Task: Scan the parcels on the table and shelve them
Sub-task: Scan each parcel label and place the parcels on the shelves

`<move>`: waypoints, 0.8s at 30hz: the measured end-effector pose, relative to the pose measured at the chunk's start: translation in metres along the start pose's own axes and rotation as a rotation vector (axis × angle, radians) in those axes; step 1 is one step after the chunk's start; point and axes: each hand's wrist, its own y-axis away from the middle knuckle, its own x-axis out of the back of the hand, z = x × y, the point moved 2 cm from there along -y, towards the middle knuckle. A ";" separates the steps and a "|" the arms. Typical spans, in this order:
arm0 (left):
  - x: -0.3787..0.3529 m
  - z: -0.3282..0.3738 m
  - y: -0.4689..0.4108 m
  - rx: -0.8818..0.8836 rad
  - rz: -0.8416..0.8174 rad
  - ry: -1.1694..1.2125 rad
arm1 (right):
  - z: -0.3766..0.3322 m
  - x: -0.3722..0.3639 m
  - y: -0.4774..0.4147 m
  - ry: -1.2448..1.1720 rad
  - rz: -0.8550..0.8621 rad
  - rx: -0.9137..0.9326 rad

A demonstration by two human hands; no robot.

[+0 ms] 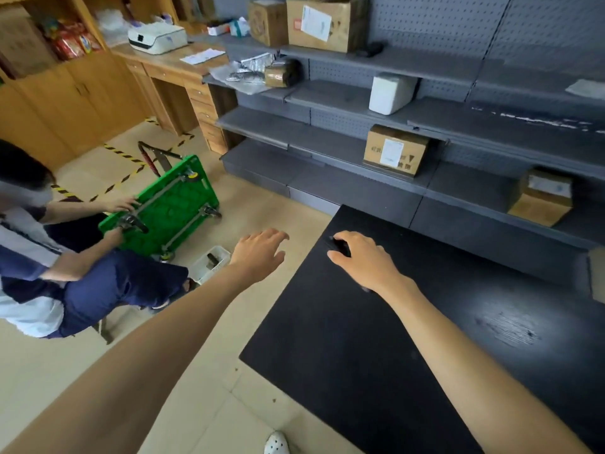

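Seated person (32, 240): at the far left, both hands on the cart. Not part of this job, so keep arm swings away from that side.
Green cart (163, 204): tipped on its side on the floor with the wheels showing.
White tray (209, 263): on the floor just beside the cart, with a small dark item in it that is too blurred to name.
Left hand (258, 250): fingers spread and relaxed, holding nothing, hovering over the floor just left of the table corner.
Scanner (339, 245): a small black device lying on the table near its far left corner, mostly covered by the fingers.
Right hand (363, 260): fingers curled over the scanner and thumb along its near side, taking hold of it.
Step in hand: picking up the scanner, as I judge it. Settle the grip fully before lifting and leave one finger free for the trigger.
Table (393, 355): black top.
Shelves (507, 139): grey tiers behind the table, already holding a white packet (391, 93) and a brown box (394, 150).
Tan edge (597, 276): at the table's far right, cut off by the frame; probably the next parcel.
Next: use the free left hand to turn the label up and hold the parcel steady.
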 end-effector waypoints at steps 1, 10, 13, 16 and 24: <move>0.000 -0.009 -0.014 -0.016 0.000 0.002 | -0.004 -0.004 -0.012 0.000 0.003 -0.021; -0.035 -0.017 -0.134 -0.148 -0.074 0.055 | 0.037 -0.039 -0.115 -0.057 0.002 -0.174; -0.062 -0.005 -0.168 -0.150 -0.146 0.082 | 0.071 -0.052 -0.150 -0.088 0.008 -0.245; -0.090 0.006 -0.204 -0.184 -0.211 0.065 | 0.101 -0.067 -0.188 -0.136 0.054 -0.318; -0.139 0.017 -0.278 -0.246 -0.258 0.075 | 0.157 -0.119 -0.282 -0.057 0.110 -0.520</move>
